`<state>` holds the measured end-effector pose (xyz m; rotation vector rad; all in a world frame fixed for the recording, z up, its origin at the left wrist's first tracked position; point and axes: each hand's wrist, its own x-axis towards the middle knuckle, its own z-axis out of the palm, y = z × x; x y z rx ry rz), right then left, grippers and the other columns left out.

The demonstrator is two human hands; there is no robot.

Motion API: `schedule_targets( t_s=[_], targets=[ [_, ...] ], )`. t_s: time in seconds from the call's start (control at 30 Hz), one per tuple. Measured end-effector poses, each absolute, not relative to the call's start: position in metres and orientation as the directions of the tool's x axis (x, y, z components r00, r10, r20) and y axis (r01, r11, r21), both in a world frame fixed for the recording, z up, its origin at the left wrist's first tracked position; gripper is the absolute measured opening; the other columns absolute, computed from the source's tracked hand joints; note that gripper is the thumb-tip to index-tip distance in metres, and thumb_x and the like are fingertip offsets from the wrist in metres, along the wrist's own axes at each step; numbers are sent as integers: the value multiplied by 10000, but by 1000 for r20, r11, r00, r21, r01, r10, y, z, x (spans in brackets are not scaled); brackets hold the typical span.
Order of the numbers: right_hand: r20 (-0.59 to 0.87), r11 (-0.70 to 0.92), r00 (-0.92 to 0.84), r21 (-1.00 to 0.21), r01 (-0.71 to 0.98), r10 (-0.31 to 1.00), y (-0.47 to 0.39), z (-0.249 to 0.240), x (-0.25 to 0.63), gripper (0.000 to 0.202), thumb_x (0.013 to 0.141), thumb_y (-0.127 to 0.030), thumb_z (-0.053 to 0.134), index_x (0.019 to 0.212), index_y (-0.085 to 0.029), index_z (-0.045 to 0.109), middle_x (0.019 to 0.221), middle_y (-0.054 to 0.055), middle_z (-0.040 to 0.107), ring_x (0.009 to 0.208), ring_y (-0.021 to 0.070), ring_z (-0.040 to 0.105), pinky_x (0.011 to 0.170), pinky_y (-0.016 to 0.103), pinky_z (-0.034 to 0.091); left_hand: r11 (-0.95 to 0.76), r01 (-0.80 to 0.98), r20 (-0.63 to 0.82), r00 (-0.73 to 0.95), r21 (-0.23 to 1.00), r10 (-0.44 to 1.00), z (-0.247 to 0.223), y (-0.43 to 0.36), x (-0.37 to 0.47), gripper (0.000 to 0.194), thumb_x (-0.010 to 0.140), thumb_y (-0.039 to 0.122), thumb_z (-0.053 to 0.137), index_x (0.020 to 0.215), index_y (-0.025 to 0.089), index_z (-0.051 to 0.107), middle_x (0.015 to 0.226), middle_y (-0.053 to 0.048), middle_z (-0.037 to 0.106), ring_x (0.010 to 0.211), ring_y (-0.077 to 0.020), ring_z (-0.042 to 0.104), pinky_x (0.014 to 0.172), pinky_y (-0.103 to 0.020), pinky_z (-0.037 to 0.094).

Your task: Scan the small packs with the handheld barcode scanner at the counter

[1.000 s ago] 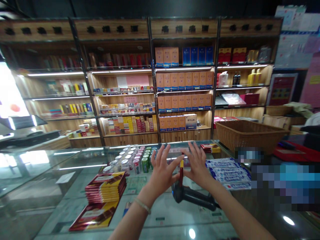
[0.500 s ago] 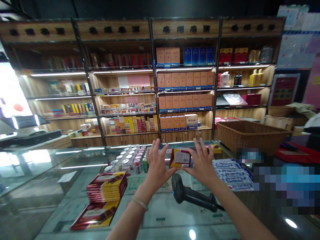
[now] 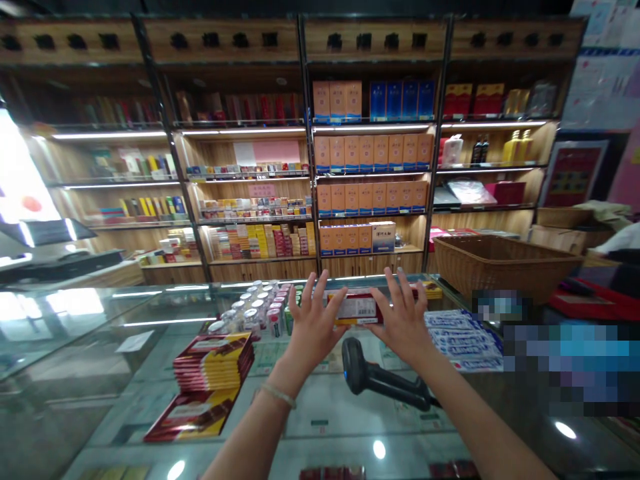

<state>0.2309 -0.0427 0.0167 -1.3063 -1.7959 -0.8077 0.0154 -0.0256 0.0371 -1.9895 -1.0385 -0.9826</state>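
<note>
A red and yellow chocolate bar [image 3: 359, 309], with a white label on its near face, is held up over the counter between both hands. My left hand [image 3: 314, 317] pinches its left end between thumb and index finger, the other fingers raised. At the right end, my right hand [image 3: 401, 317] grips it in the same way. Below the hands lies a black barcode scanner [image 3: 383, 380]. A stack of chocolate bars [image 3: 213, 363] in like wrappers stands to the left, and a few bars [image 3: 193, 415] lie in front of it.
The glass counter [image 3: 300, 427] also carries several small lidded jars [image 3: 257, 307], blue and white toothpaste-like packs [image 3: 463, 337] and a wicker basket [image 3: 505, 267] on the right. Wooden shelves [image 3: 373, 263] with boxed goods line the wall behind.
The chocolate bar has tipped, so its labelled face looks narrower from top to bottom. Both hands still grip its ends. My view has tilted slightly downward.
</note>
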Motion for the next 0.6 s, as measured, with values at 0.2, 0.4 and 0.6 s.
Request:
schedule_targets(
  t_s=[0.2,0.4,0.6],
  targets=[
    [786,272,-160,-10,962,597,-37,22,231,737,853,-473,734,1511,-298,452,1713,141,162,1569,403,103,1200,663,86,-455,870,832,389,-190,396,39,-23,10,714,699,482,869,1343,309,616,1651,-166,347,1532,-390,274,1233,-617,38],
    [661,264,-94,-163,950,745,-37,11,227,971,864,-585,642,1625,-185,192,1683,215,215,1570,381,147,1196,649,196,-419,901,830,315,-109,460,42,-17,-1,708,685,423,884,1335,304,629,1683,-172,268,1539,-414,247,1221,-649,58],
    [385,368,-297,-124,922,874,-73,-31,234,1135,704,-743,724,1597,-200,281,1669,225,248,1568,409,144,1196,698,176,-407,911,828,276,-64,488,39,-10,-8,667,711,410,864,1329,312,633,1686,-156,267,1539,-408,251,1218,-659,75]
  ],
)
